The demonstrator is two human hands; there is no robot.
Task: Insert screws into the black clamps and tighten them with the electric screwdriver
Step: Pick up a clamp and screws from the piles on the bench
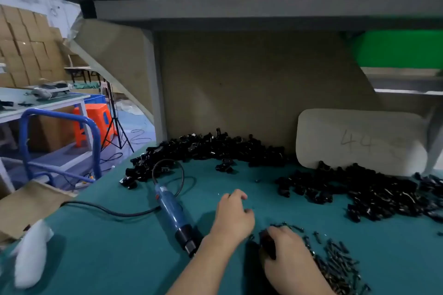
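The right hand (pixel 287 256) grips a clamp (pixel 267 244) beside the screws (pixel 335 268) on the green mat (pixel 119 246). The left hand (pixel 233 218) rests loosely curled and empty, near the screwdriver (pixel 173 213). Clamp heaps (pixel 208 148) lie beyond. A white board (pixel 359 139) reads "44". Boxes (pixel 24 38) stand stacked far left.

Electric screwdriver (pixel 172 213): lies flat on the green mat (pixel 119 258), its cord looping behind it.
Left hand (pixel 233 218): just right of the screwdriver, fingers bent down toward the mat; any hold is unclear.
Right hand (pixel 291 261): further right, gripping a black clamp (pixel 267 244).
Screws (pixel 335 263): loose heap beyond the right hand.
Clamp piles: one behind the screwdriver (pixel 206 148), one well to its right (pixel 374 196).
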